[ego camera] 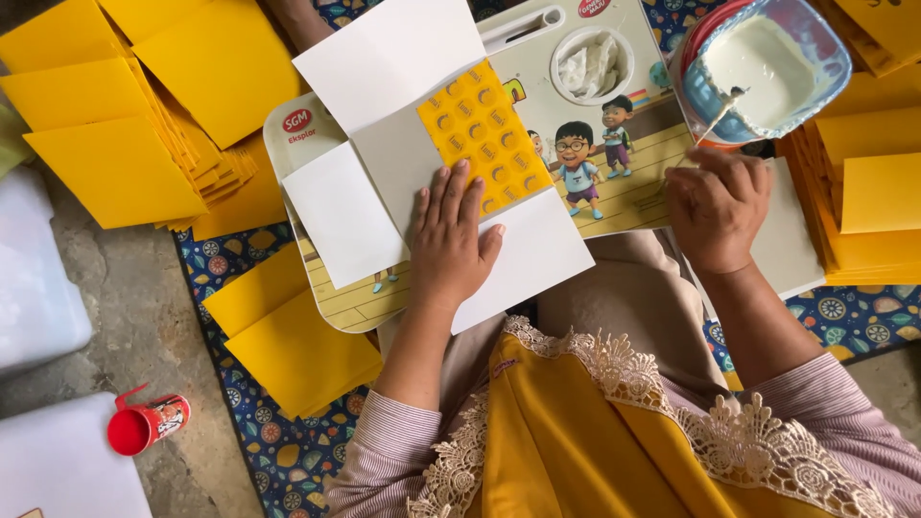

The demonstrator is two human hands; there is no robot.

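Note:
My left hand [449,240] lies flat, fingers spread, on an unfolded envelope blank [384,86] with white flaps and a yellow patterned middle panel [478,129]. The blank rests on a cartoon-printed lap tray [633,182]. My right hand [715,206] is closed around a thin stick [718,117] whose tip dips into a clear bowl of white glue [763,62] at the upper right.
Stacks of folded yellow envelopes lie at the upper left [125,105], lower left [293,345] and right [868,192]. A small red cup [144,424] lies on the concrete floor beside white containers [34,278]. A round recess with white paste [593,62] sits in the tray.

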